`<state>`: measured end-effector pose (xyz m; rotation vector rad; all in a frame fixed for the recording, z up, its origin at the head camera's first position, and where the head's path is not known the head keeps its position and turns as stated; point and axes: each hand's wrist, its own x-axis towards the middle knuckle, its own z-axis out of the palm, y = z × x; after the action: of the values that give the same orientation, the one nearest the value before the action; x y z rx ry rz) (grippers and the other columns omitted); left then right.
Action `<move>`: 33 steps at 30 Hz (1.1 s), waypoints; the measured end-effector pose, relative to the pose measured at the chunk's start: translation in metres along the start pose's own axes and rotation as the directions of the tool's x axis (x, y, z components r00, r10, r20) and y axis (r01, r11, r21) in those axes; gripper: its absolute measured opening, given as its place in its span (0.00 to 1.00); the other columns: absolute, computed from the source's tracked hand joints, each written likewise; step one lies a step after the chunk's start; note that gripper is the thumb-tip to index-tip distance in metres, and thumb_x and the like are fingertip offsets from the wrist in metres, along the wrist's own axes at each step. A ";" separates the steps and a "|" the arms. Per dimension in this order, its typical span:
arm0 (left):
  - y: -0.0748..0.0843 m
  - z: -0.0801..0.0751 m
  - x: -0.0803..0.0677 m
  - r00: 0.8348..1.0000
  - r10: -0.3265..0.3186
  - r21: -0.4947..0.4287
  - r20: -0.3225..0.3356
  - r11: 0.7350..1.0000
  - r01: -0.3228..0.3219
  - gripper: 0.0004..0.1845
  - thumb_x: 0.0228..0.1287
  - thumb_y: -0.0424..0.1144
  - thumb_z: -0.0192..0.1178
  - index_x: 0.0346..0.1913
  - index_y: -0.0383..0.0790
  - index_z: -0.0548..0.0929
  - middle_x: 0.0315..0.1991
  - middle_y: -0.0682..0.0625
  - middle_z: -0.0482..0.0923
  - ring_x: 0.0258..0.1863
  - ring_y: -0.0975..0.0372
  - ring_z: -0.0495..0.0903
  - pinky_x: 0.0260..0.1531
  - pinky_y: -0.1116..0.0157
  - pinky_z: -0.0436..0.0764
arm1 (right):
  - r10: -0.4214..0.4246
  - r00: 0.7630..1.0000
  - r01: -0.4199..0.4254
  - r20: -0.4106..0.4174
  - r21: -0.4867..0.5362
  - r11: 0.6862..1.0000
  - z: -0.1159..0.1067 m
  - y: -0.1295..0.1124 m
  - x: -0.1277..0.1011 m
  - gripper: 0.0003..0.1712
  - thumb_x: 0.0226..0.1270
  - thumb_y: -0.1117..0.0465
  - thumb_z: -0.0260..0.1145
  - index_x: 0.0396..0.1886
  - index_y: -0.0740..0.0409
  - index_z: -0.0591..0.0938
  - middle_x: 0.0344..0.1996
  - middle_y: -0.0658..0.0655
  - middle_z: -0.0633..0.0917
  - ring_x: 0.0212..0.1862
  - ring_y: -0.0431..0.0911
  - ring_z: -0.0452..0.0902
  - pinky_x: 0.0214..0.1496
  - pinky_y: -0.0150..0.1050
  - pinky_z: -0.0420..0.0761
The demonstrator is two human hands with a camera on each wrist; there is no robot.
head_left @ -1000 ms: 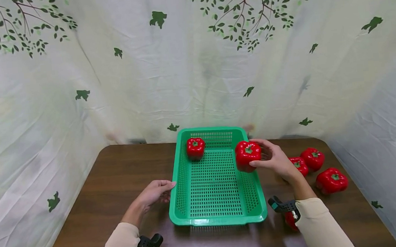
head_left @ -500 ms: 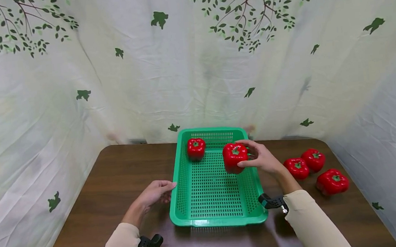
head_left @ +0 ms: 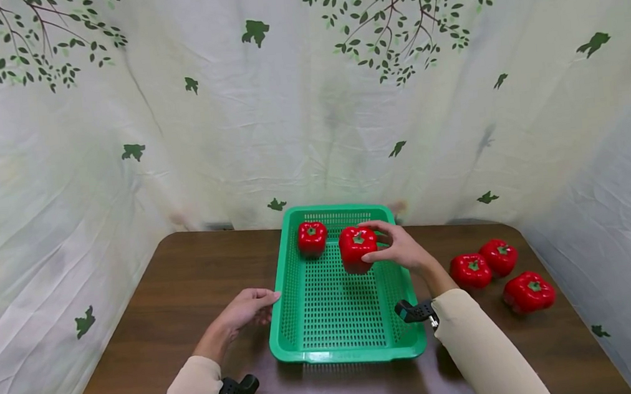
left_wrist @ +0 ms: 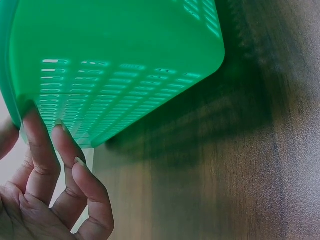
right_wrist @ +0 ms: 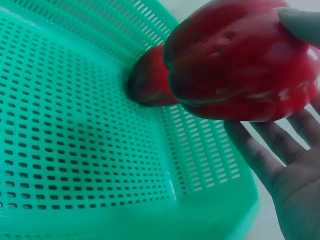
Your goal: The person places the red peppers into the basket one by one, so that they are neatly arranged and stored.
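A: Where's the pepper [head_left: 357, 249]?

B: Over the basket [head_left: 349, 355], toward its far end, stem up in the head view. The right hand [head_left: 398, 249] has it.

A: Gripped how?

B: From its right side, thumb on the near face and fingers curved round behind. The right wrist view shows it held up above the slotted floor.

A: And the left hand [head_left: 246, 309]?

B: Pinching the basket's left rim between thumb and forefinger (the left wrist view gives the best look at that). Its other fingers bend loosely, a little apart, outside the wall.

A: Anything in the basket?

B: A second pepper [head_left: 312, 239], in the far left corner, just beside the held one; the head view shows a gap between them.

A: More about?

B: Three on the table [head_left: 202, 257], off to the right: a front-left one [head_left: 471, 271] close against a back one [head_left: 499, 256], and a near one [head_left: 529, 293] slightly apart from both.

A: Behind all that?

B: A pale cloth [head_left: 220, 136] printed with leaves and branches.

A: On the arms?

B: Cream sleeves [head_left: 492, 344], with a black strap [head_left: 414, 311] at each wrist.
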<state>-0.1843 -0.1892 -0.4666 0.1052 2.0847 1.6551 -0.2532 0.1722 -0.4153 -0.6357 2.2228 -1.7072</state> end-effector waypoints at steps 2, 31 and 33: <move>0.000 -0.001 -0.001 1.000 0.001 0.001 0.000 1.000 -0.001 0.20 0.71 0.47 0.55 0.44 0.29 0.81 0.26 0.51 0.78 0.28 0.58 0.75 0.34 0.62 0.75 | 0.025 1.000 -0.025 0.007 -0.001 1.000 0.004 0.001 0.005 0.36 0.58 0.65 0.71 0.66 0.60 0.69 0.63 0.63 0.70 0.62 0.62 0.67 0.49 0.49 0.81; 0.000 0.000 0.000 1.000 0.017 0.020 0.009 1.000 -0.017 0.19 0.72 0.47 0.54 0.40 0.30 0.81 0.24 0.51 0.77 0.26 0.58 0.74 0.31 0.61 0.75 | 0.149 0.984 -0.136 -0.094 0.128 0.982 0.058 0.031 0.037 0.39 0.57 0.69 0.71 0.68 0.58 0.68 0.64 0.63 0.69 0.62 0.61 0.67 0.51 0.48 0.80; 0.000 0.000 0.000 1.000 0.017 0.018 0.011 1.000 -0.017 0.20 0.72 0.47 0.54 0.41 0.29 0.82 0.25 0.51 0.77 0.26 0.58 0.74 0.32 0.61 0.75 | 0.157 0.982 -0.144 -0.102 0.125 0.982 0.062 0.032 0.038 0.39 0.56 0.69 0.71 0.68 0.58 0.68 0.65 0.62 0.69 0.62 0.61 0.67 0.50 0.49 0.80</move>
<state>-0.1843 -0.1896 -0.4667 0.1377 2.0967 1.6421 -0.2633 0.1074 -0.4613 -0.3428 2.1613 -1.8192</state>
